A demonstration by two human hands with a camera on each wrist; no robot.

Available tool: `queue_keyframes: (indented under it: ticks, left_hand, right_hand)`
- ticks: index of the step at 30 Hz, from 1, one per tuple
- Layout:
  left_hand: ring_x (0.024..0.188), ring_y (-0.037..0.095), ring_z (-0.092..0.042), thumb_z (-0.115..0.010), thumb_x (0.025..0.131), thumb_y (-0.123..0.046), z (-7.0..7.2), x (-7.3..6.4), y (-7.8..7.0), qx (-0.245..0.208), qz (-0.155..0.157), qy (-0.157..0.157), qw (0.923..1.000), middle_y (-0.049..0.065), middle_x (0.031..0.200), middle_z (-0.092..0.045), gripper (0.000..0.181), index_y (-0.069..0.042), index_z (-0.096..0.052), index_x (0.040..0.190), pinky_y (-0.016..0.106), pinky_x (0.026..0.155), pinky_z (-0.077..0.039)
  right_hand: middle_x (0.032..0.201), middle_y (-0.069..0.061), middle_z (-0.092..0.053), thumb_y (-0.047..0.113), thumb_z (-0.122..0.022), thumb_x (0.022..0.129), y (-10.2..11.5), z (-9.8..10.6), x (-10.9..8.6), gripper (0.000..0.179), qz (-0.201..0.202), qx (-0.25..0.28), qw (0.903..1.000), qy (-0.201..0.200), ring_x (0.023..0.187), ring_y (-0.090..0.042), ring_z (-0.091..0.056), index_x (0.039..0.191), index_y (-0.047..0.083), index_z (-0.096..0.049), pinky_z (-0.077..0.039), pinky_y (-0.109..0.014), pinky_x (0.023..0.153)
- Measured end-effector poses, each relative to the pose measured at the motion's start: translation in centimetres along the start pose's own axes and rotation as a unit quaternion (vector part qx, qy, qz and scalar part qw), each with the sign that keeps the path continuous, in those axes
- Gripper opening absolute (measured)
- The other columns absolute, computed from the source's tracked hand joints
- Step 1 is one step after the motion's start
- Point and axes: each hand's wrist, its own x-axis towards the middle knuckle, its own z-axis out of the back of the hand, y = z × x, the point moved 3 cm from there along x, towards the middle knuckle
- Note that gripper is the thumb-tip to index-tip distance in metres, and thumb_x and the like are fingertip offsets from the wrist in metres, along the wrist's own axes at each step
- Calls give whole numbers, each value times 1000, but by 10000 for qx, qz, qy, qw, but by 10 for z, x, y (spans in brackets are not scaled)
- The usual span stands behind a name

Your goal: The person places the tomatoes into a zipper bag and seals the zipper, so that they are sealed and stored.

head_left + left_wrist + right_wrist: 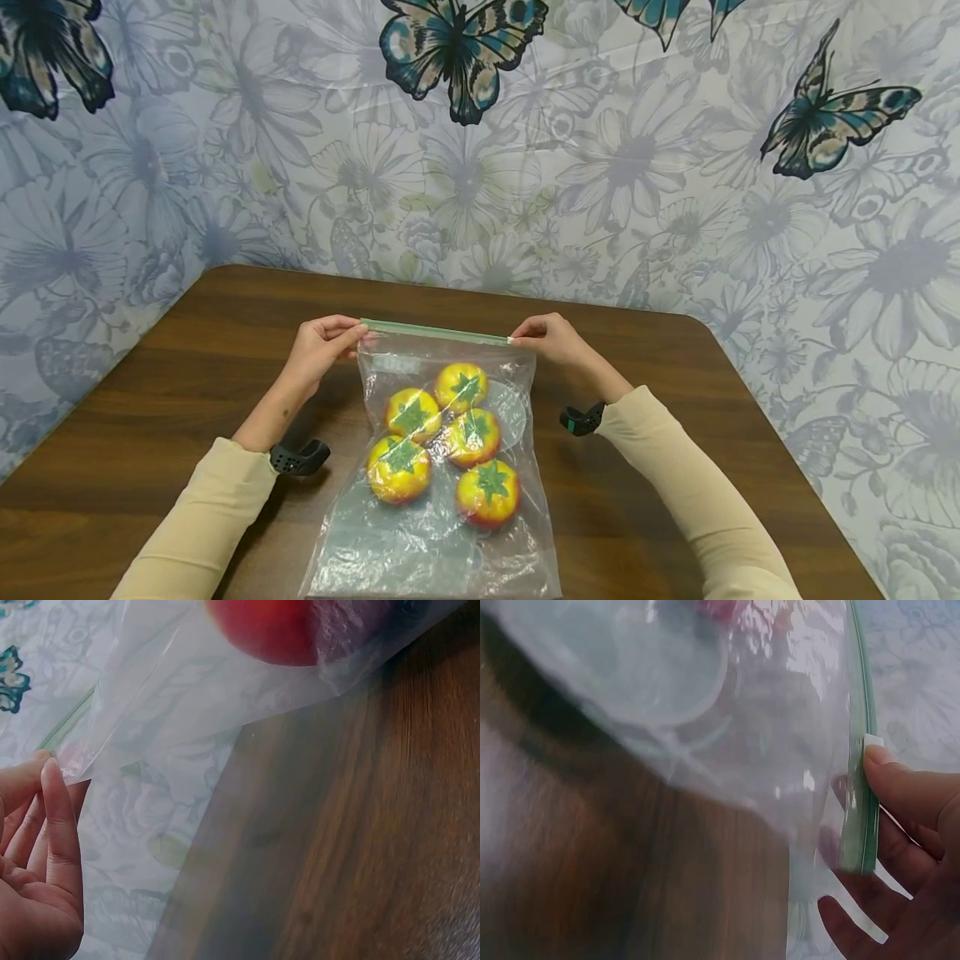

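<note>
A clear zip bag with a green zip strip along its top is stretched between my hands over the table. Inside are several yellow-and-red tomatoes with green star-shaped tops; one tomato shows red from below in the left wrist view. My left hand pinches the bag's top left corner between thumb and fingers. At the other end my right hand pinches the zip strip, with its thumb at the white slider. A pale round shape shows through the plastic.
The brown wooden table has rounded far corners. Behind it hangs a backdrop with grey flowers and teal butterflies. A black band is on the left wrist, and another band is on the right.
</note>
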Motion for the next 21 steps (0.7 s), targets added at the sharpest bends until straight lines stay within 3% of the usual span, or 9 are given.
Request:
queue_keyframes:
  ticks: [13,16,21]
  left_hand:
    - [63,5,-58,-67,88,-15,3,-3,2,85,77,-105,9999,-7,78,-69,4,-14,-70,86,21,57,-50]
    - [64,6,-58,-67,88,-15,1,-3,3,67,94,-182,9998,-7,78,-69,7,-8,-70,89,21,57,-50]
    - [64,7,-57,-66,89,-16,-3,0,6,162,181,-162,9996,-6,78,-68,30,9,-64,104,24,59,-51]
  right_hand:
    - [87,-10,-66,11,-64,90,-19,13,-18,14,-209,347,9992,37,82,-30,-58,95,-2,-68,-47,-35,71]
    - [84,-13,-65,11,-62,91,-19,12,-20,15,-255,490,9985,-1,81,-35,-59,96,-3,-66,-48,-37,69]
    - [79,-14,-64,9,-60,92,-25,9,-23,15,-635,1037,9924,-168,76,-36,-62,98,-5,-64,-50,-42,63]
